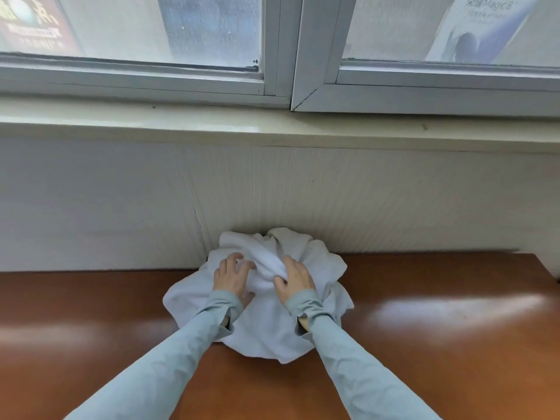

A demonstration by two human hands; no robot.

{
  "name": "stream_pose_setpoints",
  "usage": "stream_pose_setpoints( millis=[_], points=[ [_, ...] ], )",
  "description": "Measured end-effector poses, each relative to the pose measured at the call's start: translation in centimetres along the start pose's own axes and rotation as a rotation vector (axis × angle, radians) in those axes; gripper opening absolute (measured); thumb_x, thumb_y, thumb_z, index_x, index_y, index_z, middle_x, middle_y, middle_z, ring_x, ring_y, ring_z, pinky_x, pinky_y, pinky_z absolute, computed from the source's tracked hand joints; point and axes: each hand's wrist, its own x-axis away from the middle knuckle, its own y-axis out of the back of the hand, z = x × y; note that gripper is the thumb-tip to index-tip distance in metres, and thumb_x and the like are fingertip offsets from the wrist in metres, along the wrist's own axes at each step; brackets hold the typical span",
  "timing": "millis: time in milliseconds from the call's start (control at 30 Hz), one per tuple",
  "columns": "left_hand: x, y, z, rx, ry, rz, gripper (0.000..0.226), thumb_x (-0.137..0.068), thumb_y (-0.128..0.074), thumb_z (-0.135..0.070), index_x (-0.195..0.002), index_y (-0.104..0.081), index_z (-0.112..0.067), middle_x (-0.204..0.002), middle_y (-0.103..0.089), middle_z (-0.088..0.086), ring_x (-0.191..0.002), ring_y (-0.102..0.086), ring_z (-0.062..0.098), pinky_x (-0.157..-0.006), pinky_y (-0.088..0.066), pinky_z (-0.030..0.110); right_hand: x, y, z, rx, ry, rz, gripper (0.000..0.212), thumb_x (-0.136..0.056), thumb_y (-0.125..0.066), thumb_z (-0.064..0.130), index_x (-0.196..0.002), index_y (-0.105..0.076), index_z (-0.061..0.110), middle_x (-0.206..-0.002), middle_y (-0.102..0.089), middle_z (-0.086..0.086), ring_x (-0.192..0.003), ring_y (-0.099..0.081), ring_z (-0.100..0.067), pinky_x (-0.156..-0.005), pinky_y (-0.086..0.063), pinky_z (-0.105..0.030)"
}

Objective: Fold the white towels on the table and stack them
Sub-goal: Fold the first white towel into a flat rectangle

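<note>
White towels [266, 325] lie crumpled on my table [424, 328]. A poster [485, 22] reads "Magic8". My right hand [295, 280] grips cloth; my left hand [231, 275], fingers seemingly curled, presses down.

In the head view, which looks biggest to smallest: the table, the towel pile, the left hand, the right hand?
1. Table
2. Towel pile
3. Left hand and right hand: they look about alike, so no ranking between them.

Bare desk [439, 344] lies lower left and right of the towels [266, 328]; the wall [121, 207] blocks passage above them.
</note>
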Motion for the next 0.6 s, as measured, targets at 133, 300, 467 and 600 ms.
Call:
stream_pose_setpoints(
  millis=[133, 300, 467, 600],
  points=[
    [-1.3, 1.5, 0.0, 0.014, 0.012, 0.004, 0.102, -0.062, -0.081, -0.033, -0.126, -0.002, -0.046, -0.155, -0.01, 0.009, -0.142, -0.016, 0.033, -0.114, -0.022, 0.042, -0.8, 1.6, 0.8, -0.028, 0.151, 0.005, 0.044, -0.079, -0.036, 0.021, -0.114, -0.053, 0.001, -0.105, -0.059, -0.016, -0.097, -0.052, -0.029, -0.073, -0.041, -0.033],
    [-2.8, 1.2, 0.1, -0.116, -0.077, 0.121, 0.057, -0.074, -0.067, -0.033, -0.126, -0.049, -0.019, -0.139, -0.044, 0.001, -0.133, -0.036, 0.022, -0.105, -0.029, 0.029, -0.8, 2.3, 0.0, 0.033, 0.257, 0.078, 0.044, -0.071, -0.035, 0.025, -0.102, -0.056, 0.003, -0.096, -0.06, -0.016, -0.082, -0.05, -0.026, -0.065, -0.035, -0.03],
    [-1.8, 0.4, 0.6, -0.123, 0.001, 0.186, 0.041, -0.083, -0.058, -0.035, -0.118, -0.049, -0.014, -0.12, -0.058, 0.004, -0.113, -0.051, 0.023, -0.087, -0.042, 0.03, 0.5, 0.7, -3.6, 0.252, 0.075, 0.275, 0.061, -0.077, -0.061, 0.036, -0.132, -0.04, 0.022, -0.129, -0.043, -0.003, -0.121, -0.039, -0.024, -0.098, -0.034, -0.035],
    [-1.6, 0.7, -0.2, -0.124, 0.029, 0.168, 0.038, -0.085, -0.055, -0.035, -0.116, -0.046, -0.014, -0.115, -0.06, 0.005, -0.108, -0.055, 0.025, -0.082, -0.045, 0.032, 0.8, -0.2, -5.2, 0.316, -0.022, 0.253, 0.058, -0.082, -0.06, 0.031, -0.134, -0.037, 0.021, -0.134, -0.042, -0.004, -0.125, -0.038, -0.025, -0.102, -0.033, -0.035]
  ],
)
